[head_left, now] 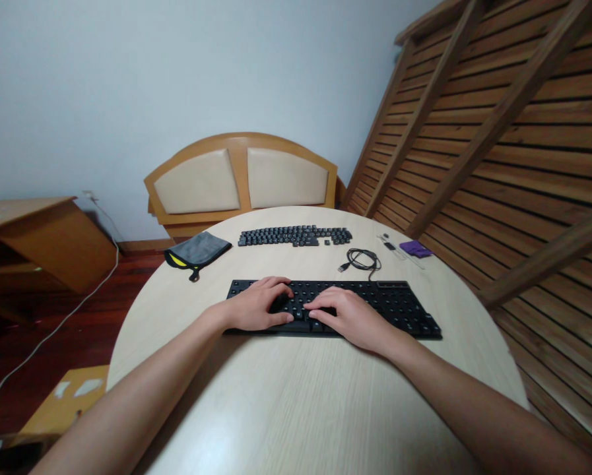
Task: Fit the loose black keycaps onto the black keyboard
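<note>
A black keyboard [399,307] lies near the middle of the round table, and many of its key positions look bare of caps. My left hand [259,305] rests over its left half, thumb and curved fingers apart, with the tips on the keys. Over the middle, my right hand [352,315] has its thumb and index fingertips close together at the key bed. Whatever may be between those tips is too small to make out. Loose black keycaps [276,235] stand in rows behind the keyboard. The coiled USB cable [360,259] lies between them.
A grey cloth pouch [201,251] with yellow lining lies at the table's left. A purple cloth [415,249] and small thin tools [391,247] lie at the right. Beyond the round table [296,402] stand a padded headboard [286,178] and leaning wooden slats [523,132].
</note>
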`<move>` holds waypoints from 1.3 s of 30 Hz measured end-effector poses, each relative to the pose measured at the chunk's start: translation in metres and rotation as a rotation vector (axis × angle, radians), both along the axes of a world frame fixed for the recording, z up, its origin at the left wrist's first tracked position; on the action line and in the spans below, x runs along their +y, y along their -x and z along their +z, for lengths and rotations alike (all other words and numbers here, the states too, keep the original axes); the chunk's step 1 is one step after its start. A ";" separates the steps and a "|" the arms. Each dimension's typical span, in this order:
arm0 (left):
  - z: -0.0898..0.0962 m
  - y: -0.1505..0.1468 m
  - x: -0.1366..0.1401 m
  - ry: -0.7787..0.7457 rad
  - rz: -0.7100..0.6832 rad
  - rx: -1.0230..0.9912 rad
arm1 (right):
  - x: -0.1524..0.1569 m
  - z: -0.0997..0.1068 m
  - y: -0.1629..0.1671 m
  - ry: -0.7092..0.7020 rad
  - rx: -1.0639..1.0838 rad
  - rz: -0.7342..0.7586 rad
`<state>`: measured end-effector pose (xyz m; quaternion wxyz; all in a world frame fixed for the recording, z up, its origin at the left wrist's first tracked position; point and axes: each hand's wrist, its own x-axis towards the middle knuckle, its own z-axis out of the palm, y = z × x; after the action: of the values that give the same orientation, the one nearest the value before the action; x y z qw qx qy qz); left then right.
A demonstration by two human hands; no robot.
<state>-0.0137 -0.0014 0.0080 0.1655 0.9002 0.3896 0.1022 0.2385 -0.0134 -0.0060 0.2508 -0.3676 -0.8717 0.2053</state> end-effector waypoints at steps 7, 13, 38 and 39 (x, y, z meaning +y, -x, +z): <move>0.000 0.000 0.000 0.000 0.001 -0.003 | -0.006 0.006 0.002 -0.073 -0.101 -0.012; -0.001 0.000 0.000 -0.012 -0.005 -0.012 | -0.009 0.009 0.005 -0.123 -0.160 -0.047; 0.001 -0.001 0.000 0.007 -0.004 -0.006 | -0.017 0.013 0.017 -0.272 -0.287 -0.019; 0.001 -0.001 0.000 0.006 -0.004 -0.007 | -0.017 0.014 0.017 -0.283 -0.308 -0.009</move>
<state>-0.0127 -0.0011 0.0086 0.1697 0.9001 0.3875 0.1041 0.2211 -0.0306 0.0075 0.1647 -0.3598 -0.9181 0.0210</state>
